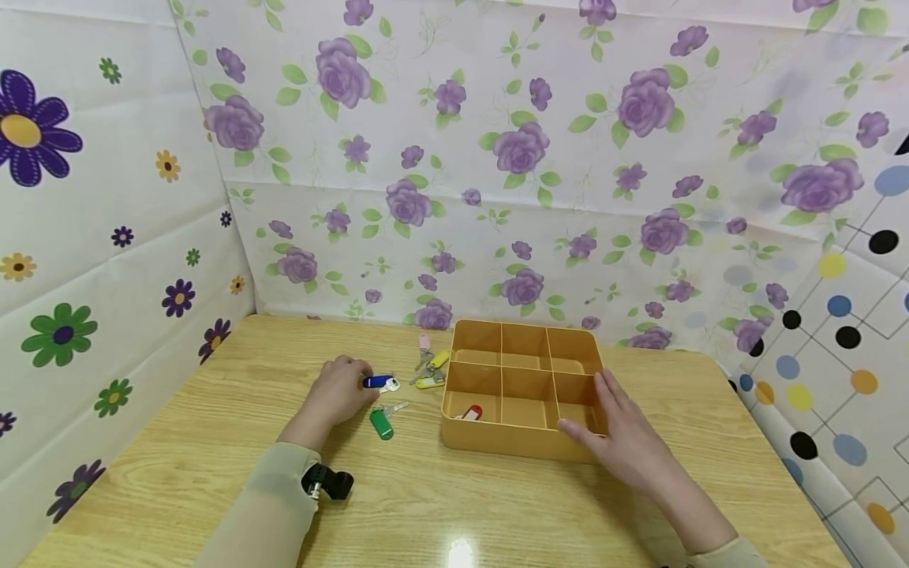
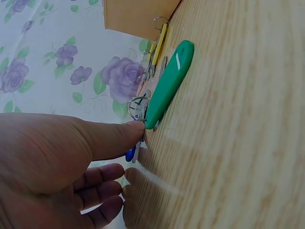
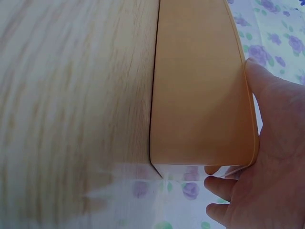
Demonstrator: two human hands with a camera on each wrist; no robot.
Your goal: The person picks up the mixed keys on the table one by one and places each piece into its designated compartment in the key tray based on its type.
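Observation:
My left hand (image 1: 342,388) pinches a blue key tag (image 1: 378,381) with a silver key, low over the table. In the left wrist view the thumb hides most of this blue tag (image 2: 130,154). Just in front of that hand lies a green key tag (image 1: 381,424) with its key. My right hand (image 1: 630,434) rests at the near right corner of a tan divided box (image 1: 525,443), thumb on the front rim and fingers along the right side. Inside its near left compartment is a red key tag (image 1: 473,412).
Left of the box lie more tagged keys: a pink tag (image 1: 424,342), a yellow tag (image 1: 440,360) and a second yellow tag (image 1: 429,383). The wooden table (image 1: 398,505) meets a flowered cloth (image 1: 440,260) behind. Patterned cloth also hangs at both sides.

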